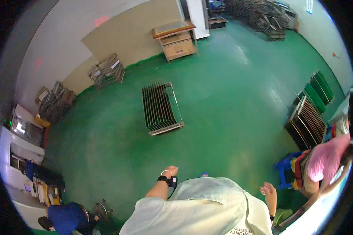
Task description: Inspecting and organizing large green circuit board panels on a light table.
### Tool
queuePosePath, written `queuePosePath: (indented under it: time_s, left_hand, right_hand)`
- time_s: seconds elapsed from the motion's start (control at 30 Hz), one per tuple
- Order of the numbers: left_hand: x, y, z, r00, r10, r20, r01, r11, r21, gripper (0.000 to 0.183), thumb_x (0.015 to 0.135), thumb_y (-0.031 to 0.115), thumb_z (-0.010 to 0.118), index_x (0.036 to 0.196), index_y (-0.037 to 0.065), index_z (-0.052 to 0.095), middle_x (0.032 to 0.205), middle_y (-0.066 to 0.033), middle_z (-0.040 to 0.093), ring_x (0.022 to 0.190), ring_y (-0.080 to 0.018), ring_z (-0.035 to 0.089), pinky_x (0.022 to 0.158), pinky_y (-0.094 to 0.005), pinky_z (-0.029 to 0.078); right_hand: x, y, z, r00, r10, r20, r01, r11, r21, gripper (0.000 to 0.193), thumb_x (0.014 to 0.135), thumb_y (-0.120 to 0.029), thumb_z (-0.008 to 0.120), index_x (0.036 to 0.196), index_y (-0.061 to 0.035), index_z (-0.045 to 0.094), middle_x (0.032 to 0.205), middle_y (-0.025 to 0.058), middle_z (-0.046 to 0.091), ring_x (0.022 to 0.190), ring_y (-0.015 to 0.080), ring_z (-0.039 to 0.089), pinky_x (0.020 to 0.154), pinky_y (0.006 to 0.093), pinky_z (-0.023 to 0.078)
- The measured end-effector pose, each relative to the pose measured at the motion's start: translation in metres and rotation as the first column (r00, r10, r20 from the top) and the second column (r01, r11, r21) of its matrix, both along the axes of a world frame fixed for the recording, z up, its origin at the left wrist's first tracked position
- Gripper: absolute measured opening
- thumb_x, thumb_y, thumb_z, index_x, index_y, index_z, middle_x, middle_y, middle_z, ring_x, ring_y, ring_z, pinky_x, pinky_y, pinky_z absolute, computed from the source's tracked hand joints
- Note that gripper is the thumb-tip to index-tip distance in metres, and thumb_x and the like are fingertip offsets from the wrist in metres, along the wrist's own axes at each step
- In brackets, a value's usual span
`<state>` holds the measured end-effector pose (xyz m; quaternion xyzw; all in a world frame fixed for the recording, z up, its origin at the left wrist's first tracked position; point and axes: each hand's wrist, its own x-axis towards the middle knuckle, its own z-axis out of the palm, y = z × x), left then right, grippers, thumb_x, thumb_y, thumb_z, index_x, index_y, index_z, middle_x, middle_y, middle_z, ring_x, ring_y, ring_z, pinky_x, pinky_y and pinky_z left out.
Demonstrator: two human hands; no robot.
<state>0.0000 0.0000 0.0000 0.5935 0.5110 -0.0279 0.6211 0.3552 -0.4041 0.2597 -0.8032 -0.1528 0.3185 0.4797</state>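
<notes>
My left hand [171, 171] hangs in front of my body with its fingers curled in, and nothing shows in it. That wrist carries a pale bracelet and a black strap with a small device. Out to my right side is my right hand [267, 189], its fingers loosely bent and slightly apart, holding nothing visible. Neither hand touches anything. Ahead on the green floor stands a metal rack [177, 102] with several thin dark panels upright in a row, beyond the reach of both hands.
At right, a person in a pink top [324, 158] sits near a blue stool [285, 168] and another panel rack [306, 123]. Two people in dark blue [68, 219] are at left. A table with a cardboard box [179, 46] and stacked racks [107, 70] line the far wall.
</notes>
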Motion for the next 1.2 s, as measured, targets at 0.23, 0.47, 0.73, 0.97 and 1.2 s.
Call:
queuePosePath:
  time_s: [0.23,0.47,0.73,0.97,1.2]
  left_hand:
    - [-0.163,0.044,-0.066,0.885,-0.205,-0.419,0.424,0.729,0.537,0.047,0.077,0.037,0.051,0.112,0.006,0.048,0.111,-0.0134,0.052,0.095,-0.0256,0.052,0.08,-0.0376,0.041]
    - [-0.081,-0.011,-0.058,0.96,-0.006,-0.28,0.051,0.987,0.154,0.036,0.079,0.027,0.051,0.107,0.004,0.051,0.105,-0.0112,0.055,0.091,-0.0238,0.053,0.077,-0.0341,0.043]
    - [0.037,-0.064,-0.049,0.913,0.365,-0.183,-0.265,0.87,0.416,0.034,0.08,0.02,0.051,0.11,0.004,0.048,0.109,-0.0095,0.053,0.098,-0.0221,0.052,0.081,-0.032,0.042]
    - [0.13,-0.043,-0.021,0.674,0.726,-0.136,-0.727,0.685,0.055,0.024,0.077,0.028,0.047,0.091,0.009,0.054,0.094,-0.0105,0.057,0.089,-0.0271,0.054,0.072,-0.0384,0.045]
    - [0.161,-0.051,0.021,0.065,0.961,-0.27,-0.989,0.026,-0.145,0.03,0.074,0.037,0.05,0.093,0.015,0.059,0.096,-0.0083,0.059,0.085,-0.0285,0.056,0.07,-0.0386,0.046]
  right_hand:
    - [0.078,0.166,0.025,0.975,0.221,0.027,-0.223,0.974,0.048,0.024,0.082,-0.011,0.048,0.101,0.0026,0.051,0.08,0.0082,0.059,0.068,0.0122,0.056,0.06,0.0214,0.044]
    - [0.241,0.36,0.003,0.904,0.419,0.086,-0.422,0.906,0.022,0.021,0.08,-0.006,0.046,0.098,0.0029,0.052,0.077,0.0082,0.059,0.065,0.0122,0.055,0.057,0.0219,0.044]
    - [0.247,0.699,0.016,0.15,0.883,0.445,-0.835,0.354,-0.421,0.027,0.076,-0.011,0.054,0.101,-0.0021,0.055,0.081,0.0103,0.062,0.073,0.0176,0.058,0.066,0.029,0.045]
    - [0.15,0.859,-0.027,-0.223,0.905,0.361,-0.867,-0.015,-0.498,0.024,0.075,-0.017,0.057,0.094,-0.0032,0.057,0.08,0.0084,0.061,0.073,0.0179,0.057,0.067,0.0301,0.045]
    - [0.092,0.995,-0.234,-0.205,0.978,0.048,-0.946,-0.185,-0.265,0.03,0.083,-0.03,0.049,0.083,-0.0008,0.052,0.072,0.0088,0.057,0.06,0.0171,0.055,0.056,0.0279,0.047]
